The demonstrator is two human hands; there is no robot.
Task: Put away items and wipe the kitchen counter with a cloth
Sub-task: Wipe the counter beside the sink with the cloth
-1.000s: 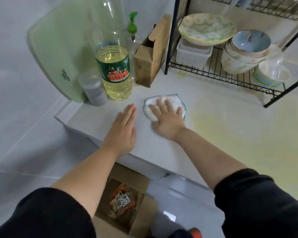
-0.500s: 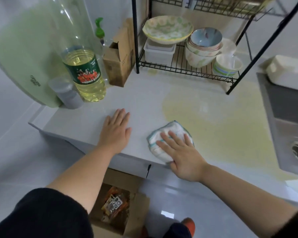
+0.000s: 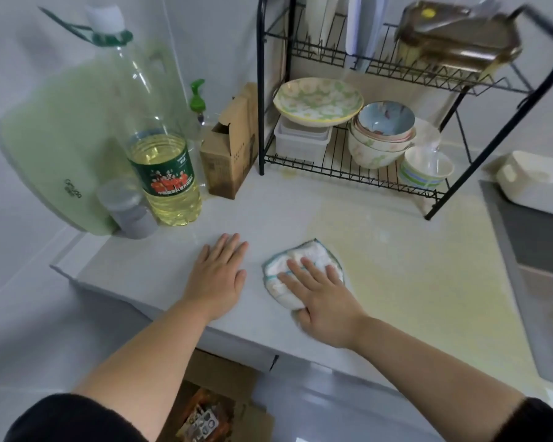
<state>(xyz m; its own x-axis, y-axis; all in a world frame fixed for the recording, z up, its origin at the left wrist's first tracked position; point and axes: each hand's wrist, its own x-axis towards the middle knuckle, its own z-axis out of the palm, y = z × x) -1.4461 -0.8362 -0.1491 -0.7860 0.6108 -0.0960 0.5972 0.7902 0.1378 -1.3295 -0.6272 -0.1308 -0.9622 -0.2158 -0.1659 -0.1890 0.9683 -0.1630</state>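
1. The right hand [image 3: 324, 303] lies palm down with fingers spread flat on a crumpled white cloth [image 3: 300, 269] with a teal-stitched edge; its grip is open, pressing rather than clamped.
2. The cloth sits on the pale, smooth, faintly speckled bench [image 3: 396, 282], near its front edge, at the border of a yellowish patch.
3. The left hand [image 3: 219, 279] rests flat on the bare bench just left of the cloth, fingers together, grip open and holding nothing.
4. Behind stand a tall clear plastic oil bottle [image 3: 160, 161] with a green label, a small grey lidded jar [image 3: 126, 207] and a brown cardboard box [image 3: 233, 154].
5. A black wire rack [image 3: 348, 173] holds a floral plate [image 3: 318, 100], stacked ceramic bowls [image 3: 382, 135] and a white plastic tub [image 3: 300, 140].
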